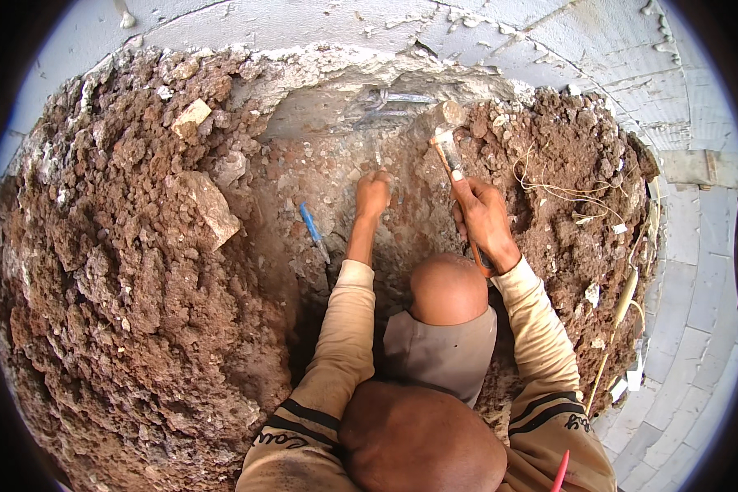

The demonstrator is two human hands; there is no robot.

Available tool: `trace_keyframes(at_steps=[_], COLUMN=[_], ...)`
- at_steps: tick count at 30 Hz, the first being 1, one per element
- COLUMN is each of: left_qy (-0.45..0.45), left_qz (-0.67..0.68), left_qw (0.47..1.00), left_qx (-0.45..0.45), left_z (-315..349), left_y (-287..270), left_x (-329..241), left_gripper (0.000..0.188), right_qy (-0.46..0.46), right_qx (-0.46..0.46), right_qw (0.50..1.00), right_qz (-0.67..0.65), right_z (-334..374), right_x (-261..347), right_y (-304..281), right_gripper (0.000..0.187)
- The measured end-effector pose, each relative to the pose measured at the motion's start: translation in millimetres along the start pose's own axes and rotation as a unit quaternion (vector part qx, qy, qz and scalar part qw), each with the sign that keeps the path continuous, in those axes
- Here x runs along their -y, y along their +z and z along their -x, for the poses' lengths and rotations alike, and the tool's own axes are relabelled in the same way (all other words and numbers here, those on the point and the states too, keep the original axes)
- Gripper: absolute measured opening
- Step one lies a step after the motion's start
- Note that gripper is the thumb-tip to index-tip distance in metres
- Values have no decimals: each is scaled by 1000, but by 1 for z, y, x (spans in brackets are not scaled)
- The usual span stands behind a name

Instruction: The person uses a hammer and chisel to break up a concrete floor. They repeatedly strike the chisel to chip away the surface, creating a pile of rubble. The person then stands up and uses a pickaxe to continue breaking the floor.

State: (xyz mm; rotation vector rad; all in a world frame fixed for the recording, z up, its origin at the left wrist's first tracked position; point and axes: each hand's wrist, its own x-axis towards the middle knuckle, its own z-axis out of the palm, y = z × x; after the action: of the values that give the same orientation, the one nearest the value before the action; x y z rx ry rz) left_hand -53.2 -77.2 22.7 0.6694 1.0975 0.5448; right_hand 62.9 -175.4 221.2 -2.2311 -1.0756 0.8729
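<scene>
My left hand (pixel 373 195) is closed in a fist in the middle of the pit. A thin metal chisel (pixel 377 154) sticks out beyond it toward the broken wall base; the part inside the fist is hidden. To the right, my right hand (pixel 485 215) is wrapped round the orange and black handle of a hammer (pixel 448 152). The hammer is raised, with its blocky, dusty head (pixel 446 116) up and away from me, to the right of the chisel. A blue-handled tool (pixel 312 225) with a pale shaft lies on the dirt left of my left hand.
Grey-white wall (pixel 303 29) curves across the far side, its lower edge chipped out. Bare metal bars (pixel 402 97) show in that hollow. Heaped brown soil (pixel 139 271) with stones rises at left. On the right soil lie tangled thin wires (pixel 566 190), beside paving (pixel 689 303).
</scene>
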Motion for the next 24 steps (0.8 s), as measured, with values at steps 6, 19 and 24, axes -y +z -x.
trace_keyframes(at_steps=[6,19,24], left_qy=[5,21,38], left_qz=[-22,-76,-43], left_qw=[997,979,997], left_qx=[67,-186,-51], left_z=[-1,-7,-14], left_y=[4,28,17], left_x=[-12,16,16], left_gripper=[28,47,41], right_qy=[-21,52,60], right_qx=[16,17,21], right_qw=[999,996,995], right_qz=[24,-76,-82], right_z=[0,4,5], right_x=[4,18,20], right_y=[8,-2,2], right_gripper=[46,44,43])
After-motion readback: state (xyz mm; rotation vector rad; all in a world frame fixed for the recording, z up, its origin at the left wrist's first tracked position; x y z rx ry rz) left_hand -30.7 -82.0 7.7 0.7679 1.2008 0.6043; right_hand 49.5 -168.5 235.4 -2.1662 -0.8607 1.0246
